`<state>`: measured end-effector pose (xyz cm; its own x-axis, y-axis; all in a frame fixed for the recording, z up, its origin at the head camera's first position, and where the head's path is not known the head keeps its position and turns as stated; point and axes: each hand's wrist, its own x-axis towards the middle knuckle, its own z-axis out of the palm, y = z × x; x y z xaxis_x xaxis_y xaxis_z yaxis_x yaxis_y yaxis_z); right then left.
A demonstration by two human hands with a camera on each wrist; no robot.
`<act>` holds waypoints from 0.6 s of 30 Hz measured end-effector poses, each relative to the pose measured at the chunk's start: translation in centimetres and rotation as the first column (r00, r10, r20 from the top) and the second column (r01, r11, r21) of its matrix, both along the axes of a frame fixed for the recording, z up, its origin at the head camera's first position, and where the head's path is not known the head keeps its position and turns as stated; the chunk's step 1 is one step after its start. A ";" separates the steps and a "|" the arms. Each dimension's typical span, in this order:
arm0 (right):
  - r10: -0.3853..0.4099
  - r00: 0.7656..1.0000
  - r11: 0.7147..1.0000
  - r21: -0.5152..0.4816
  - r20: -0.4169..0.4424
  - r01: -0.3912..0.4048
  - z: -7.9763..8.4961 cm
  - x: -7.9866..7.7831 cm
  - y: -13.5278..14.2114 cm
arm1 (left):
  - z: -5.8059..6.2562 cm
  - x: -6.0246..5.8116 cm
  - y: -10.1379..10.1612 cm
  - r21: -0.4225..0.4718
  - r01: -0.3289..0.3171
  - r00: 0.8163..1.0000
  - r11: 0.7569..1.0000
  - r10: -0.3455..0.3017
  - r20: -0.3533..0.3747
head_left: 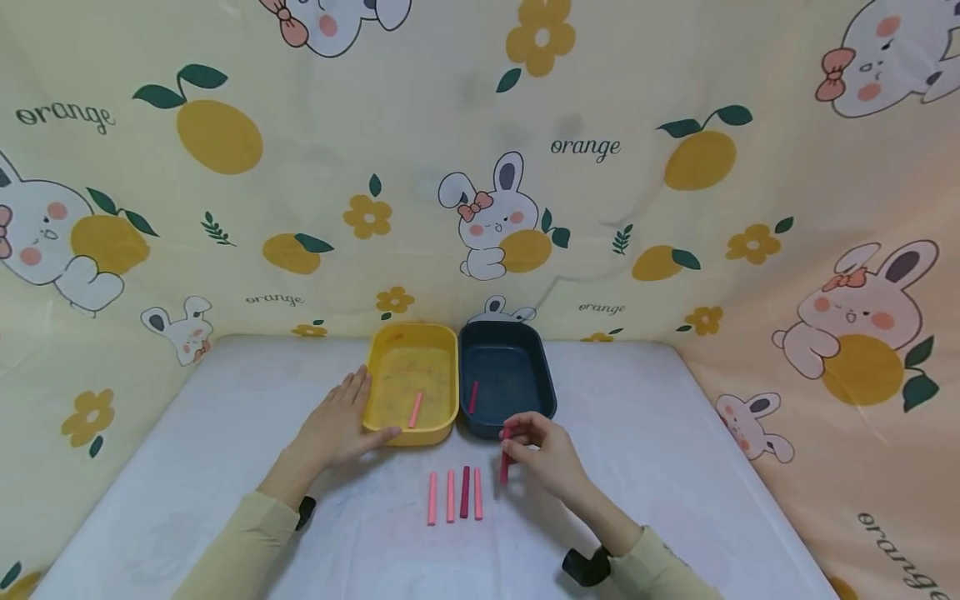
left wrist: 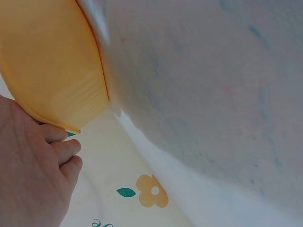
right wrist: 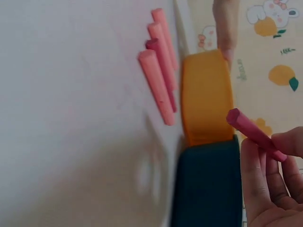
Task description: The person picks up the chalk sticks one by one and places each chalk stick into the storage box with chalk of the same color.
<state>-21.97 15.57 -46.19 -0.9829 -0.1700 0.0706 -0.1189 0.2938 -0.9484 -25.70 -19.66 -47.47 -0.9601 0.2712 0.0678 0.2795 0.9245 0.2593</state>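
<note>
My right hand [head_left: 546, 454] pinches a dark pink chalk stick [head_left: 505, 457] between thumb and fingers, just in front of the navy bin [head_left: 551, 400]. My left hand [head_left: 341, 425] rests against the left side of the yellow bin [head_left: 427, 437], its thumb at the front rim. One light pink chalk stick [head_left: 415, 410] lies in the yellow bin, and a dark pink chalk stick [head_left: 473, 397] lies in the navy one. On the table before the bins stand in a row several chalk sticks: light pink ones [head_left: 432, 498] and a dark pink one [head_left: 465, 492].
The two bins sit side by side at the back of the white-covered table [head_left: 360, 550], close to a patterned cloth backdrop [head_left: 420, 167]. Faint coloured smudges mark the table cover. A black wrist strap piece [head_left: 587, 567] shows at the right sleeve.
</note>
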 end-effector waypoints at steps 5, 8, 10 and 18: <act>-0.018 1.000 1.000 -0.019 -0.024 0.018 1.3 -1.1 0.1 | 0.2 -0.1 0.1 -0.009 -0.003 1.000 1.000 0.003 0.005; -0.028 0.999 0.999 -0.033 -0.034 0.027 1.7 -1.7 0.1 | 0.1 -0.1 0.2 -0.006 0.005 1.000 1.000 -0.005 0.007; -0.032 0.999 0.999 -0.041 -0.036 0.031 1.9 -2.2 0.0 | 0.1 0.0 0.1 -0.004 0.009 1.000 1.000 -0.009 0.013; -0.034 0.997 0.998 -0.064 -0.070 0.029 2.5 -4.4 -0.5 | -0.1 -0.1 0.1 -0.009 0.006 1.000 1.000 -0.006 0.013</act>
